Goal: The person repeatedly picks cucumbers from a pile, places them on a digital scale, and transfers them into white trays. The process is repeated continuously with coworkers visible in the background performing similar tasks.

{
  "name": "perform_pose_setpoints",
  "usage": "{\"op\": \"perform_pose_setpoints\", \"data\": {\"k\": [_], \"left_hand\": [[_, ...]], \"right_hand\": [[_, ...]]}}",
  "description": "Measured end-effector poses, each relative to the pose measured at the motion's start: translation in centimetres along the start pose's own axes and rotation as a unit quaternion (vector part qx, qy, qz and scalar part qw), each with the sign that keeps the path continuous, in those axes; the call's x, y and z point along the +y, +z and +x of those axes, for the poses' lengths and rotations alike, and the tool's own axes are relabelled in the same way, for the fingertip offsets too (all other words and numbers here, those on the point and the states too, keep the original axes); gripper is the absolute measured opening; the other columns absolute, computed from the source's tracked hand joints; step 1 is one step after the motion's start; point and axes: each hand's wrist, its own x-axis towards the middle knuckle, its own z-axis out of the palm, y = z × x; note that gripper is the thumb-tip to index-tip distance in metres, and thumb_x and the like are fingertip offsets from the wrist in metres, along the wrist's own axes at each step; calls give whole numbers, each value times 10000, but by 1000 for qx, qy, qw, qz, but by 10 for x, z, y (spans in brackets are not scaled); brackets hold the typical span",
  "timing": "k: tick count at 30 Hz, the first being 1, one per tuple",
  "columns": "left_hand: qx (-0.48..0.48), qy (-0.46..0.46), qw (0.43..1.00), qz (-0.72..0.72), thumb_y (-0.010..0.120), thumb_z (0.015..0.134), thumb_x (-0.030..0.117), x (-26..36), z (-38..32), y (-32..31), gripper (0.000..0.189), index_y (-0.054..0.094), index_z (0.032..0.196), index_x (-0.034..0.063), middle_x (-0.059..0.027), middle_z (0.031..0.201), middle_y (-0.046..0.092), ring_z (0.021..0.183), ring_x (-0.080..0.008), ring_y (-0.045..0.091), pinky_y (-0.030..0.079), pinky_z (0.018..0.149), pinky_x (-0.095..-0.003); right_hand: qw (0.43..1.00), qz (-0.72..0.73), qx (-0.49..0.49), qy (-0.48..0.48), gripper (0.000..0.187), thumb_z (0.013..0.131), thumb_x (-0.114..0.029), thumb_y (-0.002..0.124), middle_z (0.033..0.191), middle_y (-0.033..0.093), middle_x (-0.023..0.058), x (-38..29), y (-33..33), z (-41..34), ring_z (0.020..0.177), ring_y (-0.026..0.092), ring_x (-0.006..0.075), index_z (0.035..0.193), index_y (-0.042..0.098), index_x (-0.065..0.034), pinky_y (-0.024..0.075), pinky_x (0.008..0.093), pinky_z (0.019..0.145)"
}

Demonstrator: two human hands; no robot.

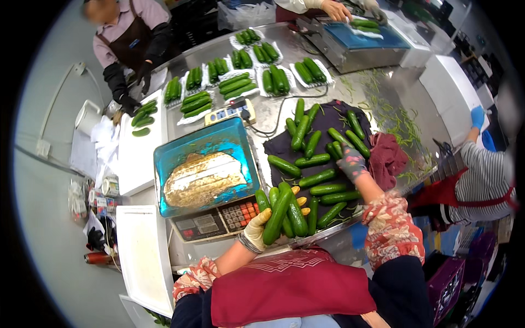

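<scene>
My left hand (259, 227), in a pale glove with yellow fingertips, is wrapped around a bunch of several cucumbers (279, 215) near the table's front edge. The yellow fingertips show on the bunch's far side. On a dark cloth (283, 143), many loose cucumbers (318, 177) lie in different directions. Toward the cloth's right side, my right hand (352, 163) wears a dark patterned glove. Its thumb and fingers are around the near end of a short-looking cucumber (336, 147); the glove hides part of it. A maroon rag (387, 158) lies beside that hand.
Left of the cloth stands a weighing scale with a blue tray (166, 172). Cucumber packs (279, 80) and a power strip (217, 117) lie behind. White foam boxes (143, 262) line the left. Co-workers stand around; one handles cucumbers at another scale (348, 41). Scissors (443, 146) rest at right.
</scene>
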Motion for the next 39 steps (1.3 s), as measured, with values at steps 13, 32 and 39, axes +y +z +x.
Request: {"op": "perform_pose_setpoints", "data": {"k": [13,32,39], "left_hand": [[145,98,982,70,544,875,187,124,-46,3,400,430,1236,60,-155,1168,535,1048,-272,551,478,879,-432],[394,143,730,540,635,781,139,235,-117,-43,825,105,1386,-43,-201,1399,271,1256,-238,334,289,1011,-284],[345,98,804,474,584,820,145,243,-140,-39,725,165,1392,-5,-170,1397,305,1246,-212,350,303,995,-276]], "right_hand": [[714,78,172,-674,322,699,-142,602,1098,548,37,-231,-34,-65,1019,541,227,1016,544,-131,467,346,808],[839,492,-225,-51,628,764,-161,660,1002,581,108,-309,50,-60,742,561,141,1284,349,5,458,266,578],[719,664,-195,-62,595,795,-110,612,1231,476,146,-277,59,-88,1076,517,218,1310,342,12,439,319,889]]}}
